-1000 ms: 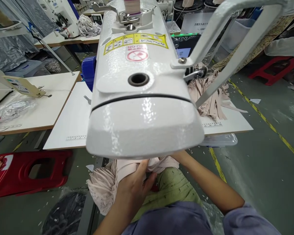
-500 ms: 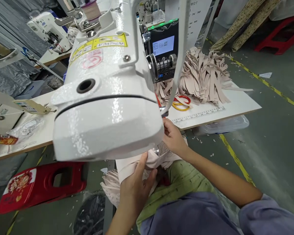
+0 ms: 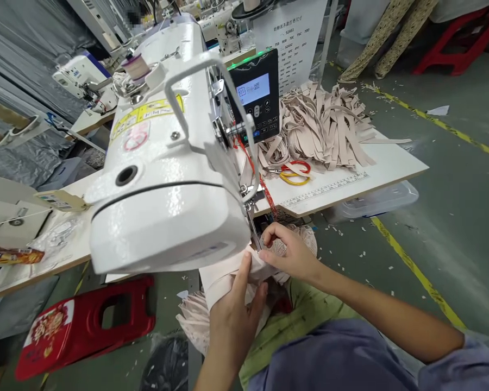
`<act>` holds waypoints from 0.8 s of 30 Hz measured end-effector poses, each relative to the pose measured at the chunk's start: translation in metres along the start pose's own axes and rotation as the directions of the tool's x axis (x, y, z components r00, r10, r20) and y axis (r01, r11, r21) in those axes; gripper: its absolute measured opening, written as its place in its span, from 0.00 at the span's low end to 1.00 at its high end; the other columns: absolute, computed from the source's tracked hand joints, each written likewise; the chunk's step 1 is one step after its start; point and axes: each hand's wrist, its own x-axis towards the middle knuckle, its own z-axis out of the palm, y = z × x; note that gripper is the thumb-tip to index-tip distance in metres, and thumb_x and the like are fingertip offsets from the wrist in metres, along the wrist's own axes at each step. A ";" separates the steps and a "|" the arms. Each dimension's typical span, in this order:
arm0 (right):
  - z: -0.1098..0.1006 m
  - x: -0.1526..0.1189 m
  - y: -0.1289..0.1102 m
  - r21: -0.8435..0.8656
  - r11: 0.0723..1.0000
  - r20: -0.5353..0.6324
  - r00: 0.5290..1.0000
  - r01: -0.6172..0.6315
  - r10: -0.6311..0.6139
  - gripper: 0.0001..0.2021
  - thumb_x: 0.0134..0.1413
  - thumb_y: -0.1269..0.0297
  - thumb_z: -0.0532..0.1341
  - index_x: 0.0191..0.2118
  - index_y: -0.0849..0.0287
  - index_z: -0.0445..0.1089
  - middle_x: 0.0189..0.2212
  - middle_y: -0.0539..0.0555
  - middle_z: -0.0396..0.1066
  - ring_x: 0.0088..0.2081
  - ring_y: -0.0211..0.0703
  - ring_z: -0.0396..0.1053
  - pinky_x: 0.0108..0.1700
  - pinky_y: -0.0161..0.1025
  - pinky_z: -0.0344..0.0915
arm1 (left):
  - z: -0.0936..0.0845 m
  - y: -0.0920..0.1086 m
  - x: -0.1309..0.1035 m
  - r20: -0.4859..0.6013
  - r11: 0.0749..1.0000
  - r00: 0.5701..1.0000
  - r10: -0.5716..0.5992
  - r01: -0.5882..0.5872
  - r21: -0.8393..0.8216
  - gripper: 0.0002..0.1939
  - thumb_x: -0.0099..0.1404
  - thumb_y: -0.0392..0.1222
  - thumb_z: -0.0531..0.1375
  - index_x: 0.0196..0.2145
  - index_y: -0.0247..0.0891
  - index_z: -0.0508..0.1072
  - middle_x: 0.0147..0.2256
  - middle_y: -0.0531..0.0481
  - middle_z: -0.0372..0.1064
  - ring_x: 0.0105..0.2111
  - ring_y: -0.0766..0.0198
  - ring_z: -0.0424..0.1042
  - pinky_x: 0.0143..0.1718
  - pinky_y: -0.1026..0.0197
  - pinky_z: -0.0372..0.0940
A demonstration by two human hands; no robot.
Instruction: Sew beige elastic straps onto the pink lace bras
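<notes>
My left hand [image 3: 234, 312] lies on a beige fabric piece [image 3: 218, 290] below the sewing machine head [image 3: 167, 225]. Its index finger is stretched toward the presser foot, and the thumb stands apart from it. My right hand [image 3: 291, 252] is just right of the needle area, with thumb and index finger curled close together at the metal foot [image 3: 255, 233]. Whatever is between those fingertips is too small to make out. Beige lace [image 3: 307, 239] shows behind and under the right hand. More pleated beige fabric [image 3: 195, 320] hangs left of my left wrist.
On the white table [image 3: 391, 160] lie a pile of beige strips [image 3: 321, 127], red-and-yellow-handled scissors [image 3: 295, 172] and a printed ruler scale [image 3: 330, 187]. A lit control panel [image 3: 255, 95] stands behind the machine. A red stool [image 3: 85, 326] is at lower left.
My right hand has come down and nearer from beside the machine head to the foot. My left hand stays on the fabric. The view has shifted, showing more of the needle area.
</notes>
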 end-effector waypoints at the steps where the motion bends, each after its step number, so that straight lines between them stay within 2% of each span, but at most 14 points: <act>1: 0.000 -0.001 0.000 -0.005 1.000 0.006 1.000 0.003 -0.003 0.09 0.51 0.58 0.63 0.32 0.55 0.62 0.30 0.49 0.65 0.33 0.41 0.63 0.37 0.38 0.61 | 0.000 0.000 0.000 0.007 1.000 1.000 0.000 0.000 -0.001 0.27 0.71 0.46 0.54 0.66 0.42 0.58 0.46 0.42 0.77 0.29 0.62 0.77 0.25 0.66 0.66; 5: 0.000 -0.002 -0.001 -0.015 1.000 0.030 0.999 0.018 -0.018 0.10 0.52 0.57 0.62 0.32 0.55 0.62 0.29 0.49 0.64 0.33 0.41 0.63 0.38 0.39 0.60 | 0.000 0.002 0.002 0.039 1.000 0.999 -0.023 0.024 -0.004 0.28 0.72 0.47 0.53 0.67 0.42 0.57 0.44 0.43 0.78 0.23 0.65 0.75 0.22 0.67 0.64; 9: 0.001 -0.004 0.003 0.005 1.000 0.022 1.000 0.007 -0.007 0.10 0.52 0.57 0.62 0.32 0.56 0.62 0.29 0.49 0.64 0.32 0.41 0.63 0.38 0.38 0.60 | 0.000 0.004 0.000 0.022 0.999 0.999 -0.033 0.034 -0.027 0.28 0.72 0.49 0.53 0.67 0.43 0.56 0.44 0.43 0.78 0.22 0.64 0.75 0.24 0.65 0.66; 15: 0.003 -0.007 0.002 -0.044 0.998 -0.004 0.999 -0.035 0.034 0.09 0.50 0.58 0.62 0.33 0.55 0.61 0.31 0.49 0.66 0.33 0.41 0.64 0.37 0.39 0.60 | 0.003 0.002 -0.006 -0.011 0.985 0.988 -0.156 0.155 -0.079 0.44 0.71 0.51 0.55 0.70 0.26 0.34 0.25 0.46 0.77 0.14 0.58 0.70 0.19 0.61 0.63; 17: 0.005 -0.006 0.000 -0.080 0.996 -0.015 0.999 -0.040 0.039 0.09 0.49 0.59 0.62 0.33 0.55 0.62 0.31 0.49 0.67 0.33 0.42 0.65 0.38 0.40 0.60 | 0.007 -0.002 -0.006 -0.019 0.987 0.990 -0.138 0.136 -0.080 0.46 0.70 0.51 0.55 0.70 0.26 0.32 0.27 0.42 0.78 0.18 0.54 0.75 0.21 0.59 0.66; 20: 0.008 -0.008 0.001 -0.125 0.992 -0.034 0.999 -0.030 0.026 0.10 0.48 0.60 0.64 0.35 0.55 0.64 0.32 0.50 0.69 0.35 0.45 0.66 0.39 0.41 0.61 | 0.019 -0.005 -0.007 -0.051 0.994 0.993 -0.104 0.102 -0.042 0.46 0.70 0.50 0.56 0.71 0.29 0.31 0.37 0.35 0.79 0.31 0.49 0.80 0.27 0.58 0.71; 24: 0.004 -0.022 0.004 -0.095 0.993 0.006 0.997 -0.076 0.077 0.06 0.53 0.60 0.63 0.36 0.55 0.70 0.32 0.51 0.70 0.35 0.45 0.66 0.38 0.40 0.61 | 0.048 0.008 -0.026 -0.096 1.000 0.995 -0.012 0.012 -0.001 0.44 0.69 0.49 0.57 0.71 0.34 0.35 0.52 0.29 0.73 0.44 0.45 0.79 0.32 0.54 0.74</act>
